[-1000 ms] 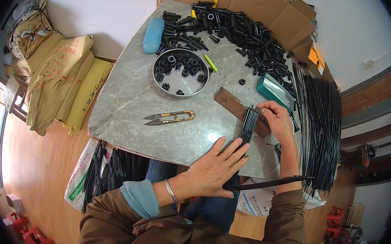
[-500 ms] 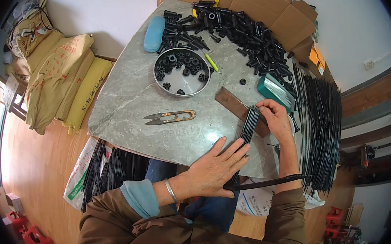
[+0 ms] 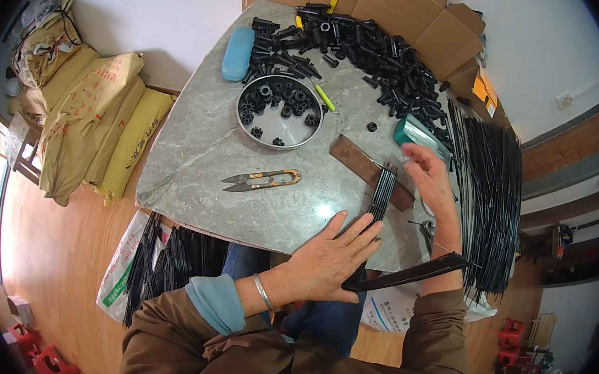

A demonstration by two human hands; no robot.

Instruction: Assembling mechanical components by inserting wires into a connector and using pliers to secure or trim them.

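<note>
On the gray table, near its front edge: one bundle of slim black rods, center of the clock that follows, twelve being away from the wearer. Long axis one o'clock to seven; visible tips point to one.

Left hand: laid flat across the bundle's lower part, fingers extended and slightly spread, hiding what lies beneath.

Right hand: at two, just beside the tips, fingers half curled; whether they pinch anything cannot be told.

Brown bar: crossed by the bundle near its tips, lying ten to four.

Black strip: at six, running from beside the left thumb toward three, in front of the right forearm.

Single black piece: at twelve.

Green box: at one, just beyond the right hand, partly hidden by it.

Snips: past nine, blades toward nine, clear of the bundle.

Round metal bowl: between ten and eleven, holding small black parts.

Light-green tool: at eleven.

Blue case: near eleven, farther out.

Heap of black fittings: at twelve, before cardboard.

Stand of long black rods: at three.

Yellowish sacks: toward ten, on the floor.
</note>
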